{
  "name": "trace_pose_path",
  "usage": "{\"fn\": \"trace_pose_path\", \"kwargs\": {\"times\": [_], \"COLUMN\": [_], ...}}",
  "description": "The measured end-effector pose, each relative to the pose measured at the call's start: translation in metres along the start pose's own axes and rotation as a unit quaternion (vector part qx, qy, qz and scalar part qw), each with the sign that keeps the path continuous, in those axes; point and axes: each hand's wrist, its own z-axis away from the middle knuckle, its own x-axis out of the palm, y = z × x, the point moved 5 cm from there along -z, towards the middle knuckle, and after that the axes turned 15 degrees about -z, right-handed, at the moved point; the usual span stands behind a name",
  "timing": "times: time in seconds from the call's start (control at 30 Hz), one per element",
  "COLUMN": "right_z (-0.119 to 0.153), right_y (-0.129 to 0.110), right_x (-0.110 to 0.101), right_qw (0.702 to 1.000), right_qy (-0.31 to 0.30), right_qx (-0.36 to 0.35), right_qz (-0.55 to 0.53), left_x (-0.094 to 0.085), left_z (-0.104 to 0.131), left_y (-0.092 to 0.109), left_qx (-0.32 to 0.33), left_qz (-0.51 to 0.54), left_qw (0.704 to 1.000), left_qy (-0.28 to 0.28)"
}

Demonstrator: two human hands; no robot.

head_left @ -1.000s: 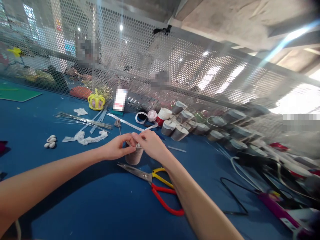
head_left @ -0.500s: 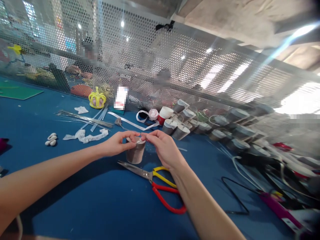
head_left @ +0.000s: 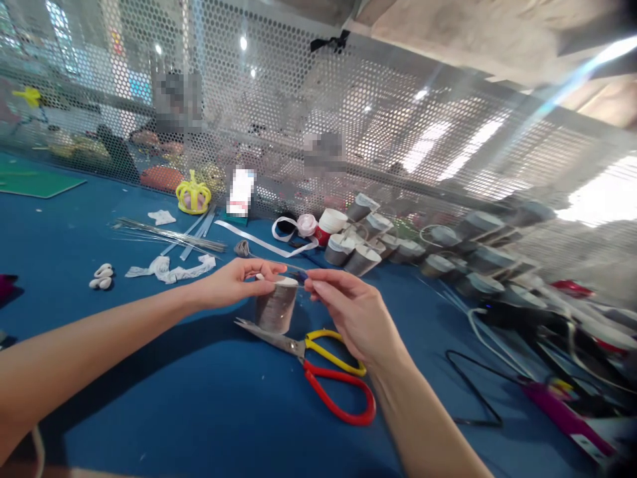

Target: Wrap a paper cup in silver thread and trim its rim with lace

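A small grey cup-shaped piece [head_left: 275, 311] with a white top stands on the blue table. My left hand [head_left: 243, 280] is closed at its upper left rim, thumb across the top edge. My right hand [head_left: 351, 302] pinches a thin strand [head_left: 293, 269] just right of the cup; the strand stretches toward my left fingertips. Beyond my left hand, a small grey rolled piece [head_left: 242, 249] has a thin stem running toward the fingers. Scissors [head_left: 292, 345] with one yellow and one red handle lie open in front of the cup, their blades pointing left.
Several similar grey cups [head_left: 362, 260] are heaped at the back right. Thin wires [head_left: 172, 234], white lace [head_left: 172, 271], white ribbon [head_left: 259, 243] and a yellow crown-shaped piece [head_left: 194, 194] lie at the back left. A perforated metal screen [head_left: 279, 79] rises behind. A purple power strip [head_left: 567, 418] is at right.
My right hand has moved right, away from my left hand, drawing the strand out between them. The cup has shifted slightly right and its white top shows more.
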Motion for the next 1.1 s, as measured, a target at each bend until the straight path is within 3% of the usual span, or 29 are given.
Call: {"fn": "trace_pose_path", "kwargs": {"times": [0.43,0.93,1.1], "right_z": [0.0068,0.0097,0.0101], "right_y": [-0.0024,-0.0022,-0.0009], "right_x": [-0.0047,-0.0005,-0.0010], "right_qw": [0.972,0.959,0.961], "right_qy": [0.000,-0.042,-0.035], "right_qx": [-0.099,-0.149,-0.145], "right_qz": [0.213,0.237,0.234], "left_x": [0.0020,0.0011,-0.0005], "left_z": [0.0024,0.0043,0.0032], "left_y": [0.0078,0.0089,0.0071], "left_qx": [-0.001,0.018,0.010], "left_qz": [0.020,0.064,0.070], "left_qw": [0.999,0.993,0.994], "left_qy": [-0.029,-0.093,-0.086]}}
